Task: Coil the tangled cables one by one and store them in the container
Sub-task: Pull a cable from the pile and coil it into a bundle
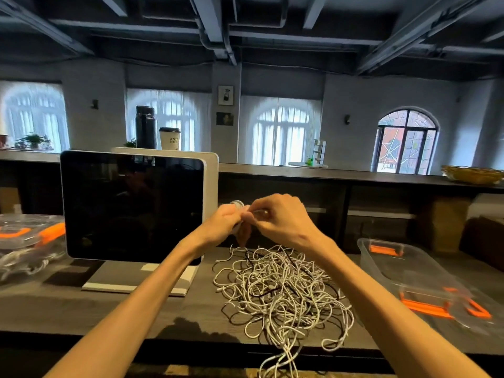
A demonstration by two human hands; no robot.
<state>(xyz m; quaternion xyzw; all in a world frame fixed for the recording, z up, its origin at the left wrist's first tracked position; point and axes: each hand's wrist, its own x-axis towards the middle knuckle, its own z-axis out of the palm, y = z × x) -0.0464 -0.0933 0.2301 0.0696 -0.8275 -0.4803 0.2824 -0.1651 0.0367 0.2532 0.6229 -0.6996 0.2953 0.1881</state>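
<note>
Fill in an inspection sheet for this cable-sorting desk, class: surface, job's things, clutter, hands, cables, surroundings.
Surface: dark wooden desk.
Job's things: clear container with orange clips at right, no cables seen inside; its lid in front of it.
Clutter: dark monitor; second clear container at left, holding cables.
Hands: left hand and right hand both grip a small white coil.
Cables: tangled pile, mostly white, overhanging the near edge.
Surroundings: flask, paper cup, arched windows.

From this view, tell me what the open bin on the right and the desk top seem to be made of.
Open bin: looks like clear plastic, glossy, since the desk shows through its walls; its handles are opaque orange, probably plastic too. Desk top: dark grey, matt, with faint streaks like wood grain, so wood or a wood-look laminate; the view cannot settle which.
</note>
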